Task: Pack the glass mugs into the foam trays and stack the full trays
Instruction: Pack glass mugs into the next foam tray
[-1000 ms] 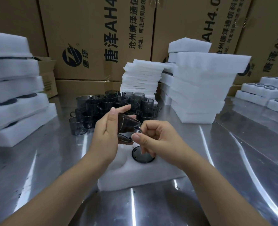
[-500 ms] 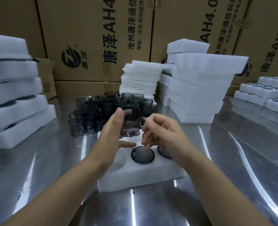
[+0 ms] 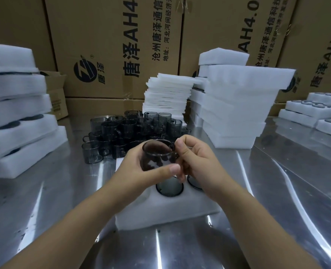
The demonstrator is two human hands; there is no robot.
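Note:
A smoky glass mug [image 3: 156,155] is held upright above the white foam tray [image 3: 166,212] that lies on the steel table. My left hand [image 3: 139,171] grips the mug's body, thumb across its front. My right hand [image 3: 197,162] pinches the mug at its rim and handle side. Two mugs sit in the tray's holes, one in the middle hole [image 3: 169,188] and one to the right [image 3: 194,183], partly hidden by my right hand. A cluster of loose dark mugs [image 3: 125,131] stands behind the tray.
Packed foam trays are stacked at the left [image 3: 15,117] and at the far right [image 3: 316,111]. A tall pile of foam trays [image 3: 236,105] and a pile of thin foam sheets [image 3: 166,94] stand behind, in front of cardboard boxes [image 3: 112,45].
The mug went from tilted to upright in my left hand. My right hand let go for a moment and has come back to pinch the rim and handle side.

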